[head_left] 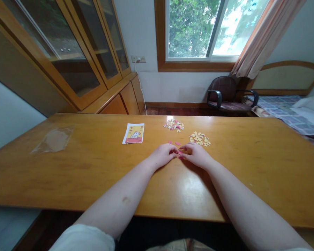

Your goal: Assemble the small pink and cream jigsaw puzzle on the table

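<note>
My left hand [164,154] and my right hand [196,154] meet low over the wooden table, fingertips bent inward. Between them are pink jigsaw puzzle pieces [180,155], partly covered by the fingers. Both hands are closed in a pinch at these pieces; how many each one holds is too small to make out. Loose pink pieces [177,143] lie just beyond the fingers. Past my right hand spreads a pile of yellow puzzle pieces [199,138]. Farther back sits a mixed pile of pink, white and yellow pieces [174,125].
A picture card [134,133] with a white animal on yellow and pink lies left of the piles. At the table's far left is a clear plastic bag [54,139]. Behind the table [107,181] stand a glass-door cabinet [115,73], an armchair [226,92] and a bed [290,109].
</note>
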Motion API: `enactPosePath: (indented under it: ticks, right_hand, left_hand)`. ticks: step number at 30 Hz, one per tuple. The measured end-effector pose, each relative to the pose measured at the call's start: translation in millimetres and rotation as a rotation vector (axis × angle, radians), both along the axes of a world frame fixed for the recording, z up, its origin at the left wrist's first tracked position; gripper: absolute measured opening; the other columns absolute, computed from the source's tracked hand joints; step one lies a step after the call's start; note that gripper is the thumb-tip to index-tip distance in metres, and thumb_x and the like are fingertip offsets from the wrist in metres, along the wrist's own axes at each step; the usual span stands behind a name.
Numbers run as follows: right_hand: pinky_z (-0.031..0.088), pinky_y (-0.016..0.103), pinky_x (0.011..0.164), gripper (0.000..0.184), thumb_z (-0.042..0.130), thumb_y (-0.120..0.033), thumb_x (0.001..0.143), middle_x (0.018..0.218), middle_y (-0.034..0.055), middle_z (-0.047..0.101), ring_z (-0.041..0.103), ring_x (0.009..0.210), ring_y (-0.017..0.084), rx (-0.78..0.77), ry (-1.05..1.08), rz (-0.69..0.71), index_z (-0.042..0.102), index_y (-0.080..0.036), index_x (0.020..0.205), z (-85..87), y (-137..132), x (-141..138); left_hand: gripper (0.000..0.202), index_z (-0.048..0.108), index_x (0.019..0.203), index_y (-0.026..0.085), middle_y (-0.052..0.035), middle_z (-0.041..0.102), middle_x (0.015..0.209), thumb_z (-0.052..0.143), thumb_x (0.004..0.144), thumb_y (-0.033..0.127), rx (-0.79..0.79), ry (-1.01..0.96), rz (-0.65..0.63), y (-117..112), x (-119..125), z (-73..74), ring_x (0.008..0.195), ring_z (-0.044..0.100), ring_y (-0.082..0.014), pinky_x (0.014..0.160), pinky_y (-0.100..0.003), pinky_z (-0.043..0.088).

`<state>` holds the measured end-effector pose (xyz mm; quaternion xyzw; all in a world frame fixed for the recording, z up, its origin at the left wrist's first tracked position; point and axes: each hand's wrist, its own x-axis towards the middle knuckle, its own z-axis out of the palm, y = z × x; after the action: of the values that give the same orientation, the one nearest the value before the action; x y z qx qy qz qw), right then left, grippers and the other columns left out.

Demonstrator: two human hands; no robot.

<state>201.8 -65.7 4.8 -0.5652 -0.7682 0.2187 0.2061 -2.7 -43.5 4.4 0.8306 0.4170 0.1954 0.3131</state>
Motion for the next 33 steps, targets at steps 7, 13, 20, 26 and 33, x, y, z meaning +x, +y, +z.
enactPosePath:
  ticks: [7, 13, 20, 26, 33]
  right_hand:
    - [0.046, 0.028, 0.075, 0.021, 0.071, -0.033, 0.078, 0.086, 0.0033, 0.063, 0.06, 0.077, 0.015, -0.036, -0.026, 0.069, 0.076, -0.027, 0.097, 1.4, -2.4, 0.2]
    - [0.046, 0.027, 0.072, 0.021, 0.073, -0.031, 0.077, 0.085, 0.0025, 0.063, 0.06, 0.075, 0.015, -0.038, -0.01, 0.061, 0.075, -0.025, 0.096, -2.8, -0.8, 0.2]
    - [0.045, 0.026, 0.071, 0.02, 0.072, -0.033, 0.077, 0.084, 0.0019, 0.063, 0.059, 0.074, 0.014, -0.05, -0.012, 0.042, 0.075, -0.026, 0.095, -1.8, -1.7, -0.9]
    - [0.046, 0.026, 0.07, 0.02, 0.072, -0.034, 0.077, 0.083, 0.0018, 0.063, 0.059, 0.074, 0.014, -0.056, -0.004, 0.044, 0.075, -0.026, 0.096, 0.3, -2.2, -2.0]
    - [0.046, 0.026, 0.071, 0.022, 0.072, -0.035, 0.077, 0.084, 0.0024, 0.064, 0.059, 0.075, 0.014, -0.049, -0.006, 0.038, 0.075, -0.026, 0.097, -3.1, -1.3, -1.3]
  left_hand:
    - [0.01, 0.071, 0.088, 0.019, -0.0028, 0.071, 0.091, 0.063, 0.082, 0.02, 0.042, 0.07, -0.029, -1.9, 3.3, 3.8, 0.087, 0.064, -0.017, 0.081, -0.028, 0.049]
    - [0.012, 0.071, 0.092, 0.02, -0.0024, 0.071, 0.091, 0.062, 0.084, 0.022, 0.018, 0.086, -0.032, -4.2, 5.8, 5.7, 0.086, 0.064, -0.0167, 0.08, -0.027, 0.05]
    - [0.01, 0.073, 0.089, 0.02, -0.0031, 0.072, 0.092, 0.064, 0.084, 0.022, 0.049, 0.092, -0.042, -4.0, 7.6, 3.0, 0.088, 0.065, -0.0167, 0.083, -0.027, 0.05]
    - [0.012, 0.074, 0.091, 0.023, -0.003, 0.074, 0.093, 0.064, 0.084, 0.026, 0.128, 0.192, -0.045, -3.7, 8.3, 5.3, 0.089, 0.065, -0.0187, 0.087, -0.031, 0.049]
    - [0.018, 0.075, 0.094, 0.025, -0.0057, 0.072, 0.096, 0.062, 0.086, 0.035, 0.199, 0.273, -0.017, -5.2, 5.6, 4.5, 0.092, 0.063, -0.0218, 0.087, -0.035, 0.048]
